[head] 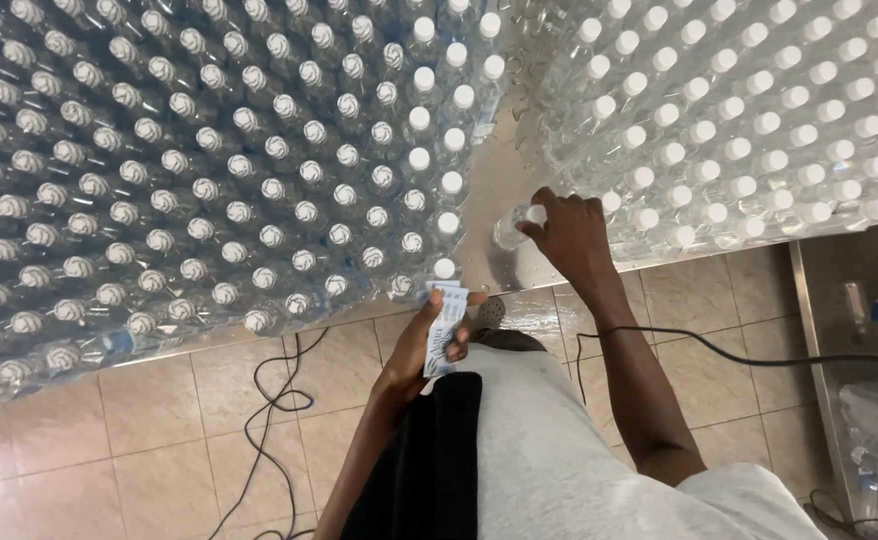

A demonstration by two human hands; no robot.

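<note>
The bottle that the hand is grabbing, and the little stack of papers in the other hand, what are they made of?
The bottle under the right hand looks like clear, glossy plastic: you can see through it, and it glints. Its cap seems to be white, duller plastic. The stack of labels in the left hand is thin and flat with blue print, probably paper or plastic film; the picture can't settle which.

white bottle caps (671, 153), clear bottles (259, 150), tan floor tiles (149, 420), black cable (279, 400)
</note>
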